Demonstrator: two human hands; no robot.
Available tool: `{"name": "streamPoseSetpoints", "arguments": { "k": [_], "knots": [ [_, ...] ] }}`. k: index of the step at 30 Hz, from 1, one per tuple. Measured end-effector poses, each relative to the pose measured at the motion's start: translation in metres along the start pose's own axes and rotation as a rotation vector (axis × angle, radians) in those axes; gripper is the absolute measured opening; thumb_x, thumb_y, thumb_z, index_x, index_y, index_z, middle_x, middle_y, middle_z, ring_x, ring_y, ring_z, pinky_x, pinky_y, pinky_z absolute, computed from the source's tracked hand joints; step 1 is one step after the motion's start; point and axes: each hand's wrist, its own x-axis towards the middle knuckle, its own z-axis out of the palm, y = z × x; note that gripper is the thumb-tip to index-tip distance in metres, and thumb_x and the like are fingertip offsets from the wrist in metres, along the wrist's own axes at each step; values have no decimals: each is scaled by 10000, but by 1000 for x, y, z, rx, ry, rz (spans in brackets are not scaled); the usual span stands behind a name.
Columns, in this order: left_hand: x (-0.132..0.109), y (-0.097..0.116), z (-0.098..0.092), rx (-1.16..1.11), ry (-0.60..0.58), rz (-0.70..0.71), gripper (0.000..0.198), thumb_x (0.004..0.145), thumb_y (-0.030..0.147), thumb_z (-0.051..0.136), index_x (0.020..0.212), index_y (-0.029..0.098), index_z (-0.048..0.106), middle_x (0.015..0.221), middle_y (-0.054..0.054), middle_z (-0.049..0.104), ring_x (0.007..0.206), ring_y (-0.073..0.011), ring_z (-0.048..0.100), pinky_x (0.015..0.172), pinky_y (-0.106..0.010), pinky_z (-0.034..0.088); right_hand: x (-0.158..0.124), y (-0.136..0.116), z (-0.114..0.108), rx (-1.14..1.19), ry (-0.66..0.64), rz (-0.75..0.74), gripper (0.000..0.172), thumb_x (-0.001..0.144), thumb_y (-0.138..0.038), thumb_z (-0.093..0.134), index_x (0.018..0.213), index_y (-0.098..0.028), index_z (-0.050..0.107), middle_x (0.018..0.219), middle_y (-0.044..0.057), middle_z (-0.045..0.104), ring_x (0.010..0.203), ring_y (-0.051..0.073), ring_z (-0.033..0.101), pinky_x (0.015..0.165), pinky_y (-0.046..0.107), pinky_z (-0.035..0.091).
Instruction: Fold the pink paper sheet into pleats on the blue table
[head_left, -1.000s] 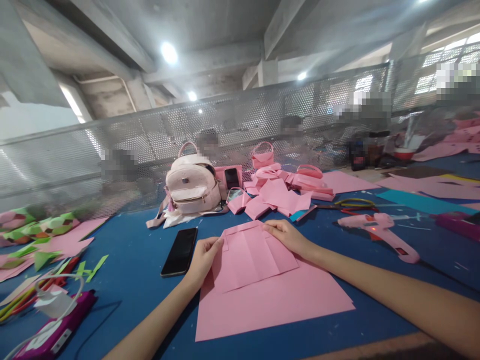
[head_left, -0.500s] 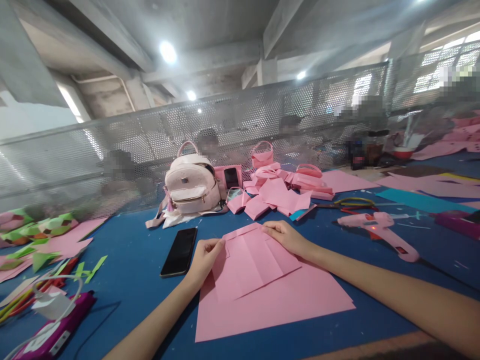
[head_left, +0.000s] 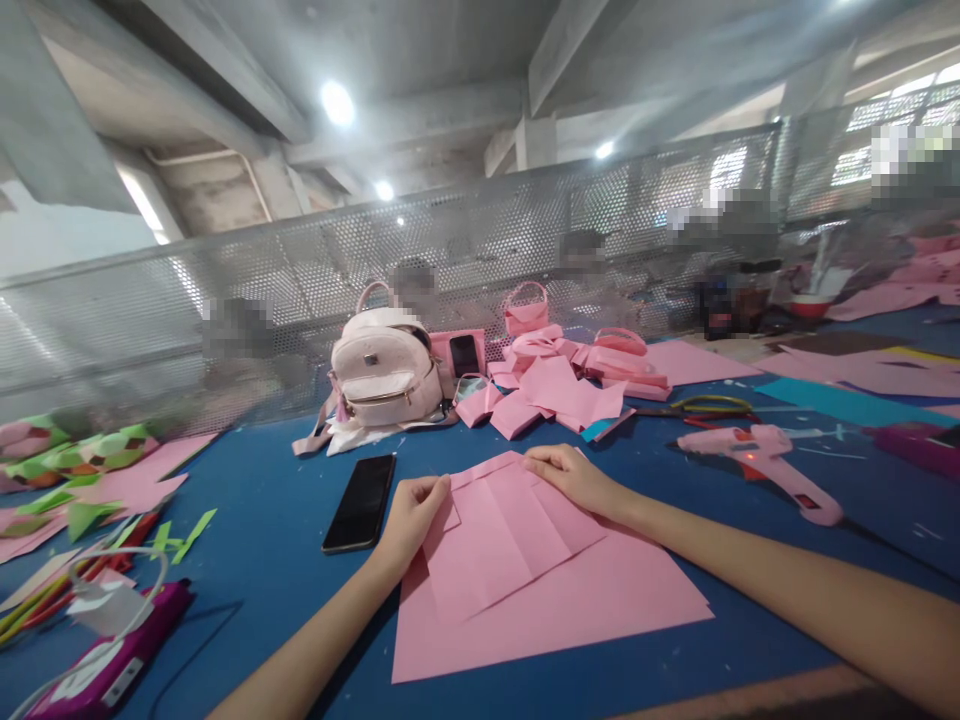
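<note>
Blue covers the surface (head_left: 255, 620) in front of you, and a gray fence (head_left: 465, 240) full of little holes stands behind it. Your left hand (head_left: 411, 512) is closed, pinching the left side of a folded pink paper (head_left: 487, 540). Your right hand (head_left: 576, 478) is curled closed too, holding its far right corner. That paper is right between your hands, over a bigger flat pink sheet (head_left: 570, 612). One black phone (head_left: 360, 503) lies just left of your left hand. Farther right lies a pink glue gun (head_left: 765, 445).
</note>
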Motion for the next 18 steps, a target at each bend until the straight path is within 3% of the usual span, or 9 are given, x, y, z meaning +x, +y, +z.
{"name": "streamPoseSetpoints", "arguments": {
  "k": [6, 13, 18],
  "knots": [
    [3, -4, 0, 39, 14, -21, 322, 936, 440, 574, 967, 126, 637, 870, 3, 635, 716, -154, 630, 626, -283, 540, -1, 1, 1, 7, 10, -5, 431, 879, -541, 502, 623, -199, 447, 631, -33, 375, 630, 144, 365, 592, 274, 281],
    [2, -2, 1, 15, 46, -8, 368, 947, 476, 540, 887, 123, 626, 773, 21, 602, 643, -127, 597, 583, -262, 509, 6, 10, -2, 34, 126, -14, 450, 872, -590, 474, 639, -214, 393, 646, -35, 348, 646, 148, 373, 615, 277, 313],
    [1, -2, -1, 29, 47, 3, 367, 947, 470, 544, 835, 127, 609, 703, 38, 562, 570, -98, 549, 529, -234, 472, 8, 12, -3, 56, 140, -17, 465, 858, -606, 484, 627, -213, 394, 635, -40, 349, 635, 142, 378, 608, 276, 321]
  ]
}}
